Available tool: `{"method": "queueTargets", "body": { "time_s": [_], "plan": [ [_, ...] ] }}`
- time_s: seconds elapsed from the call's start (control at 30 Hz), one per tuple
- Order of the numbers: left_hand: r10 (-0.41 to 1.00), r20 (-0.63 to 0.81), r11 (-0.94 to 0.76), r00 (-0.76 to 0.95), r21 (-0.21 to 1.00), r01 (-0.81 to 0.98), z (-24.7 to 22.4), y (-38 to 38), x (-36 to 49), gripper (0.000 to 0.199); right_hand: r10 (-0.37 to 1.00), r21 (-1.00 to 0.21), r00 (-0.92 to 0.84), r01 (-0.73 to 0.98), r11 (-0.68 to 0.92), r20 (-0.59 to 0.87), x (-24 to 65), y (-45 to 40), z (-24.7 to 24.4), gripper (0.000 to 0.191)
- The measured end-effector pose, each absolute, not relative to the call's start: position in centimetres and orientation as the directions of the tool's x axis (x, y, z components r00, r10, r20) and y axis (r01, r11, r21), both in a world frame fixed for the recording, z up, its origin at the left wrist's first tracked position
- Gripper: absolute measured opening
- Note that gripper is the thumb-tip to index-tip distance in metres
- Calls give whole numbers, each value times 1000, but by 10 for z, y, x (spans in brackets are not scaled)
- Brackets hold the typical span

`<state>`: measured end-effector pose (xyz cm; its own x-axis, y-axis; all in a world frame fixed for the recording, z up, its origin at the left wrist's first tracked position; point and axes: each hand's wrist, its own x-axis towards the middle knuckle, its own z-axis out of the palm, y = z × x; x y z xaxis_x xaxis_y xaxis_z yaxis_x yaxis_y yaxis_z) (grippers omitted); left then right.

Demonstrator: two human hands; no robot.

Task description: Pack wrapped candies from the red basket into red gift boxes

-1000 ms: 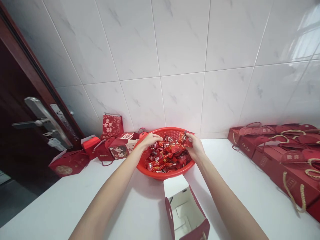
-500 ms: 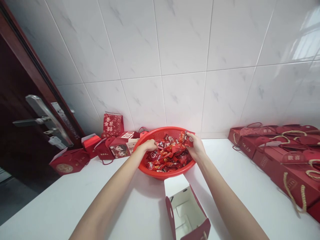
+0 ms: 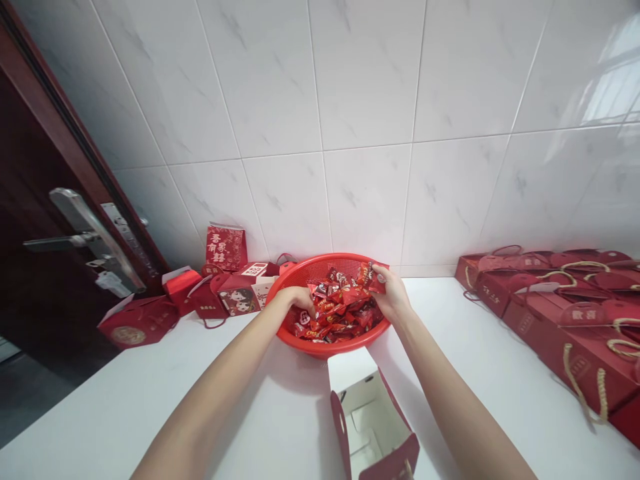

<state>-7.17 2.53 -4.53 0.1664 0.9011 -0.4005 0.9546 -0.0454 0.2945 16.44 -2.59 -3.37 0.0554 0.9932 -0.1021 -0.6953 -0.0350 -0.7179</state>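
Beyond both hands rises a tiled wall [image 3: 360, 87], and below them spreads a white table [image 3: 270, 427]. Well out to the right of the right hand lie large boxes [image 3: 545, 327], some with rope loops; to the left of the left hand, small boxes [image 3: 207, 307] stand along the wall. Between the hands sits a red basket [image 3: 320, 352], its longer axis seeming to run from one hand to the other. An open box [image 3: 391, 461] lies on the wearer's side of it, back from the right hand and slightly inward, long axis pointing toward the basket, mouth up; the right hand is the nearer, its forearm passing just beside. The left hand [image 3: 296, 299] reaches down into the basket, fingers curled among the sweets [image 3: 340, 313]; whether it grips any cannot be told. The right hand [image 3: 393, 295], over the basket's right edge, pinches a red packet [image 3: 379, 283] between thumb and fingers.
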Motion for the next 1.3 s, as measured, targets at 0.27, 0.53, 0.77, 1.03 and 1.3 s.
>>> {"method": "queueTargets", "body": {
  "time_s": [0.27, 0.53, 0.77, 1.03, 1.3],
  "plan": [
    [908, -322, -111, 269, 435, 894, -33, 18, -67, 32, 995, -728, 47, -685, -34, -91, 164, -27, -33, 13],
    [952, 60, -249, 299, 720, 648, -31, 20, -66, 44, 994, -696, 37, -716, -47, -105, 163, -31, -27, 7],
    [954, 30, -193, 298, 822, 536, -29, 18, -62, 41, 994, -693, 31, -719, -51, -104, 162, -33, -25, 7],
    [953, 188, -288, 236, 804, 521, -26, 16, -60, 47, 998, -700, 12, -714, -34, -61, 162, -30, -29, 12],
    [931, 306, -361, 197, 846, 391, -8, 2, -44, 53, 994, -709, -71, -706, 6, 78, 161, -27, -34, 24]
  ]
}}
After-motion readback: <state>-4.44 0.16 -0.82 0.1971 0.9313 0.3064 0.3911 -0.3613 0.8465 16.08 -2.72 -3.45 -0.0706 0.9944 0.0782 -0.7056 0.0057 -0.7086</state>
